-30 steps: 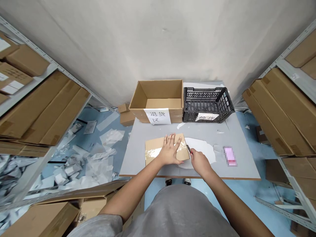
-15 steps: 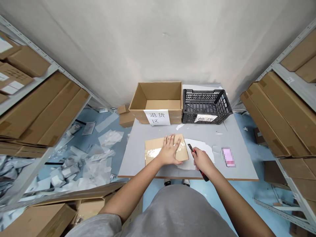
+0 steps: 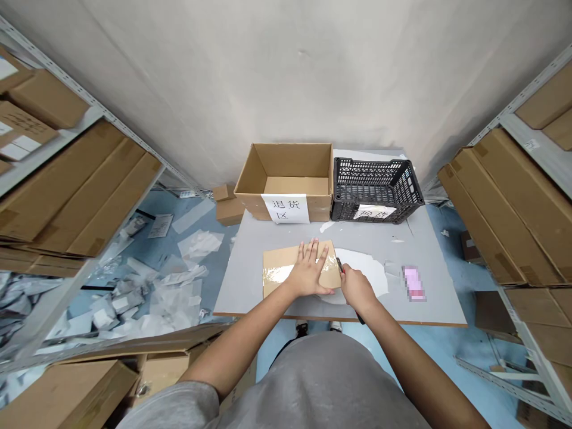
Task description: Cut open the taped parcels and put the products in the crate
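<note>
A flat cardboard parcel [image 3: 279,271] sealed with clear tape lies near the front of the grey table [image 3: 263,238]. My left hand [image 3: 309,271] rests flat on its right half, fingers spread. My right hand [image 3: 355,289] is closed round a red-and-black utility knife [image 3: 340,266], whose tip sits at the parcel's right edge. White paper [image 3: 369,271] lies under the parcel's right side.
At the table's back stand an open cardboard box [image 3: 286,179] with a paper label and a black plastic crate [image 3: 375,187]. A pink item [image 3: 413,282] lies at the right. Shelves with cartons flank both sides. Paper scraps litter the blue floor at the left.
My right hand drew the knife back from the parcel's right edge, then brought its tip back against that edge. My left hand has stayed flat on the parcel.
</note>
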Motion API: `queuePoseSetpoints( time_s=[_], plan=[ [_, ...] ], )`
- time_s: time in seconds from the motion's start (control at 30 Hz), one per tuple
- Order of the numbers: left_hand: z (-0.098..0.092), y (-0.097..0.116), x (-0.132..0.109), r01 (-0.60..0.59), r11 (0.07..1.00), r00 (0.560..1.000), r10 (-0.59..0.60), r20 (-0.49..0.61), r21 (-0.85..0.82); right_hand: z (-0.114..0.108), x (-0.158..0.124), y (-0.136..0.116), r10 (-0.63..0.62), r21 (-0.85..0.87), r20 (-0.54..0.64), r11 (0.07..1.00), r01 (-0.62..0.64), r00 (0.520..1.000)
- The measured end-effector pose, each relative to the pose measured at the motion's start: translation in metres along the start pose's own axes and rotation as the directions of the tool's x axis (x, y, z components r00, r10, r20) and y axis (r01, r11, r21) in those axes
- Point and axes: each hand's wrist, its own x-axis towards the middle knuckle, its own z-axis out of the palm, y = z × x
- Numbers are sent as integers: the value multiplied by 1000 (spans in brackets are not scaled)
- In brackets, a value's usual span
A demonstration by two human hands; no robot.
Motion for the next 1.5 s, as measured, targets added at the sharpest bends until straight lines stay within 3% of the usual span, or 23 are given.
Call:
queuePoseSetpoints(
  time_s=[0.43, 0.6, 0.7, 0.87, 1.03, 1.13, 1.33, 1.5],
  plan=[
    [-9, 6, 7, -18, 999, 993, 13, 118, 39, 8, -38, 22, 21, -100, 46, 995, -16, 999],
    [-14, 7, 14, 41, 998, 972, -52, 229, 51, 1, -50, 40, 42, 30, 88, 999, -45, 995],
    [-19, 6, 17, 12, 999, 964, -21, 264, 37, -10, -50, 57, 74, 162, -29, 984, -68, 997],
    [-38, 0, 11, -99, 990, 976, 116, 186, -98, -32, -51, 77, -31, 339, -191, 936, 95, 981],
    [-60, -11, -12, -119, 970, 992, 126, 21, -212, -38, -58, 73, -156, 270, -206, 940, 209, 966],
    [-46, -25, -33, -56, 961, 998, 56, -9, -272, -32, -52, 65, -219, 191, -206, 947, 259, 954],
    [13, -66, -81, 74, 906, 997, -76, 11, -417, 6, -13, 48, -437, 31, -141, 895, 445, 888],
    [36, -76, -111, 229, 737, 969, -235, 77, -636, 37, 7, 25, -512, -87, 11, 855, 511, 859]
  ],
)
